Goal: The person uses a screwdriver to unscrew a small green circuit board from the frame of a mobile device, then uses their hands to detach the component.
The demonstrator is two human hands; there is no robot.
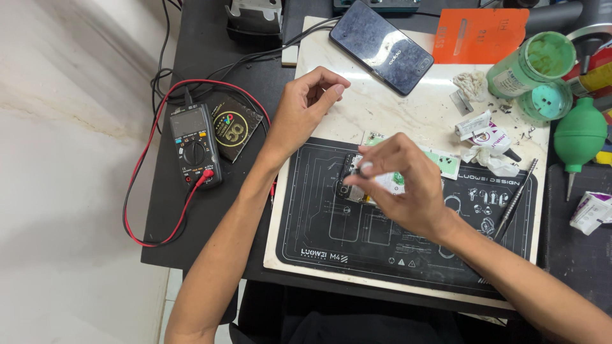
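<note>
Left hand: the left hand [305, 109] is held above the pale marble slab [408, 105], at about 11 o'clock from the black work mat [331, 236]. Its fingers are curled inward with thumb and forefinger tips brought close together; whether anything tiny is pinched there cannot be told.

Right hand: the right hand [401, 185] is raised over the upper middle of the mat, fingers bent and closed in a pinch on a small dark part [366, 167], too small to be identified.

Circuit board: a small circuit board [357, 185] is laid on the mat just under the right hand, partly hidden by the fingers.

Phone: a dark phone [381, 46] is laid tilted on the slab at 12 o'clock from the hands.

Meter: a black multimeter [194, 145] with red and black leads is placed on the dark table [191, 236] at 9 o'clock from the left hand, a dark card with a gold emblem [233, 127] just beside it.

Right edge: a green jar [532, 64], a green air blower [579, 137], crumpled wrappers [488, 143] and a thin metal tool [516, 199] are found at 2 to 3 o'clock from the right hand.

Top: an orange card [481, 35] is seen at 1 o'clock.
</note>
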